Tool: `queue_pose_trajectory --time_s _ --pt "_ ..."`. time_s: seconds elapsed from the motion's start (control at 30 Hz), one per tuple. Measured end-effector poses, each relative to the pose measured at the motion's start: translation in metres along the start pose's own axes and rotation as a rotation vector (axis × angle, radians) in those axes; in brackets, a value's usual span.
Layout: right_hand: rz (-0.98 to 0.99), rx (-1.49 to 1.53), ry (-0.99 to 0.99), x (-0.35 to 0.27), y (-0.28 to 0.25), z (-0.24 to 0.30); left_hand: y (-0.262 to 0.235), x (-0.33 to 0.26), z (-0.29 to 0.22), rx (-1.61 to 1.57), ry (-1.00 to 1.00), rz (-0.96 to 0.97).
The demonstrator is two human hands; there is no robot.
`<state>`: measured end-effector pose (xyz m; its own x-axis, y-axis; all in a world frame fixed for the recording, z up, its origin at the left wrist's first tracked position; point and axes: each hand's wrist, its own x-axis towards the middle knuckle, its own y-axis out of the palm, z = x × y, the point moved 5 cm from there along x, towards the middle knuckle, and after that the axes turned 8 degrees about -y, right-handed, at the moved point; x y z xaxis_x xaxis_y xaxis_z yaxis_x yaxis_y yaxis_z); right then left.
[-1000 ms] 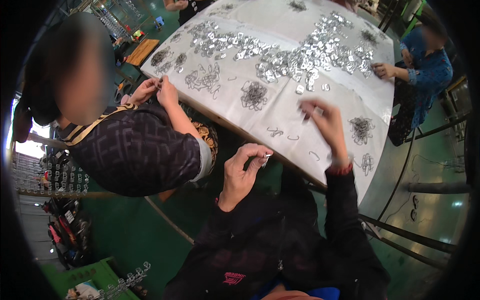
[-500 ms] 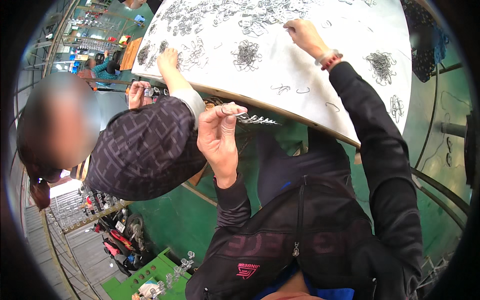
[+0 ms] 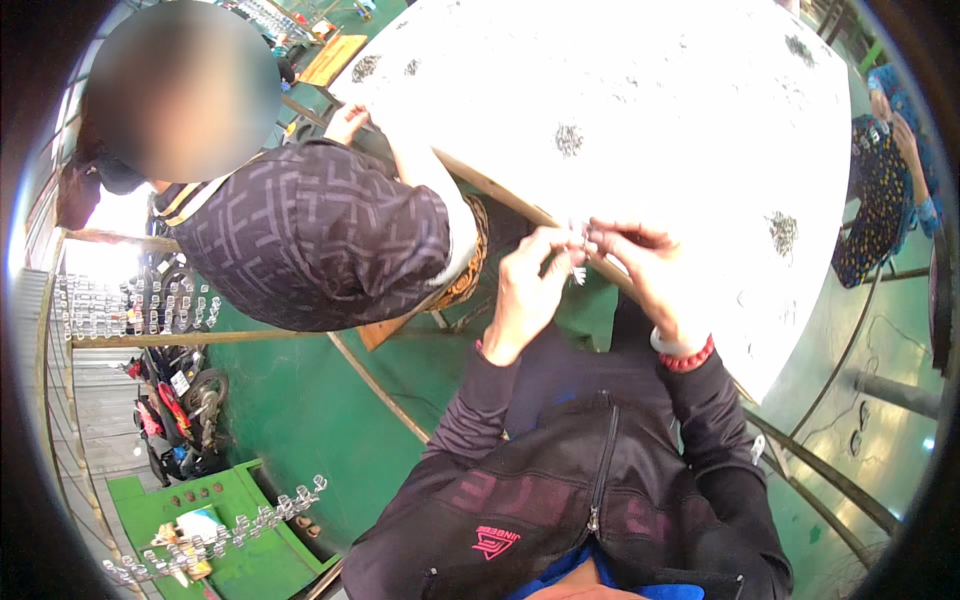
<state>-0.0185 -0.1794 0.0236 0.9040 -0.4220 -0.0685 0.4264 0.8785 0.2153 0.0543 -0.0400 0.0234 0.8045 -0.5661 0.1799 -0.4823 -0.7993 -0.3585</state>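
Metal links (image 3: 579,274) were pinched in the left hand (image 3: 529,292) just right of the frame's centre, apparently steadied for the right hand (image 3: 655,278), whose grip could not be told.

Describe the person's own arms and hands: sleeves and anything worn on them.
Both the left hand and right hand are ungloved. The left sleeve and right sleeve are long and dark, reaching near the wrists. The right wrist wears a red beaded bracelet beside a pale band. A sliver of red shows at the left cuff, too small to identify.
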Motion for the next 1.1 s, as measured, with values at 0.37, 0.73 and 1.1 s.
queue_pose_trajectory --time_s 0.37,0.73,1.1 --pt "-0.12 0.239 -0.194 -0.018 -0.01 -0.025 0.007 0.02 0.059 -0.41 -0.113 -0.209" --pt "-0.068 0.229 -0.179 -0.023 -0.012 -0.023 0.053 0.147 0.121 0.755 0.158 -0.035" --pt "-0.069 0.156 -0.165 -0.029 -0.01 -0.028 0.022 0.143 0.143 0.712 -0.074 -0.102"
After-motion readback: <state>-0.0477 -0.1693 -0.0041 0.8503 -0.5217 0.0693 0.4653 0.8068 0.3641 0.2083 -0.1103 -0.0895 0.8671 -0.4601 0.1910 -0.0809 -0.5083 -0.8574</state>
